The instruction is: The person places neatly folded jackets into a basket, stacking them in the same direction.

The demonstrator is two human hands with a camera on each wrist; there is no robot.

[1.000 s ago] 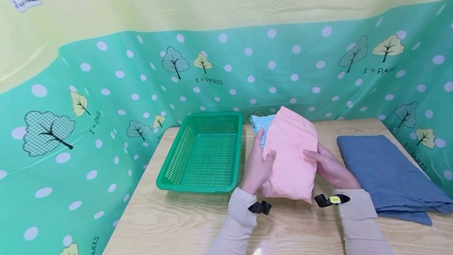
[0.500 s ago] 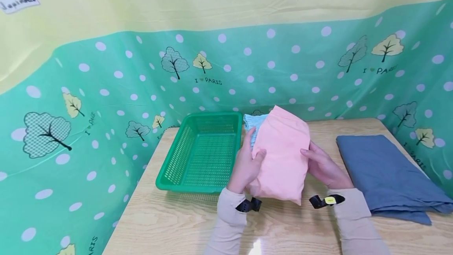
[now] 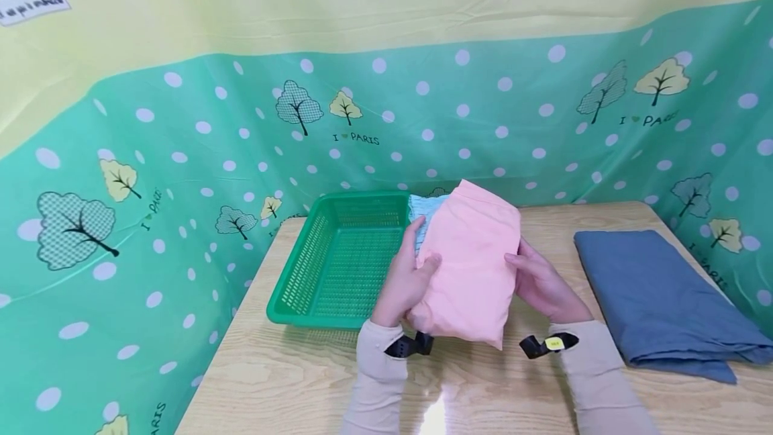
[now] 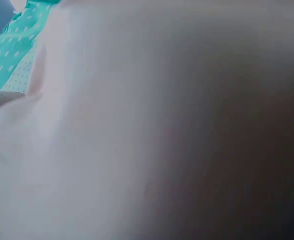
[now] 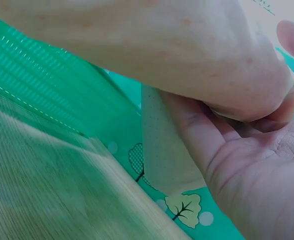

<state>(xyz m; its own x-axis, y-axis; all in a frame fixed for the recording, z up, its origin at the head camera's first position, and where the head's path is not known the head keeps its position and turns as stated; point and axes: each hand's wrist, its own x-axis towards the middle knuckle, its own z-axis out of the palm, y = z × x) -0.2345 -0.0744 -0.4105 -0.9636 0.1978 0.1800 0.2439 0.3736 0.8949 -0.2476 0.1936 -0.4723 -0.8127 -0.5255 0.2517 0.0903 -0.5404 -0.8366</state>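
Observation:
Folded pink cloth is held up between both hands in the head view, tilted, its top leaning left. My left hand grips its left edge, thumb on the front and the other fingers behind. At the right edge my right hand does the same. Light blue crinkled cloth peeks out behind the pink one, beside the left fingertips; most of it is hidden. In the right wrist view, the bundle lies over the right hand's fingers. A blurred pale surface fills most of the left wrist view.
A green plastic basket with perforated sides stands just left of the hands, nothing visible inside. To the right, folded blue-grey fabric lies on the wooden table. A green and yellow printed curtain encloses the back and sides.
Both hands have shifted left toward the basket, carrying the pink cloth; the light blue cloth has moved along with it and now overlaps the basket's right rim. Basket and blue-grey fabric have stayed put.

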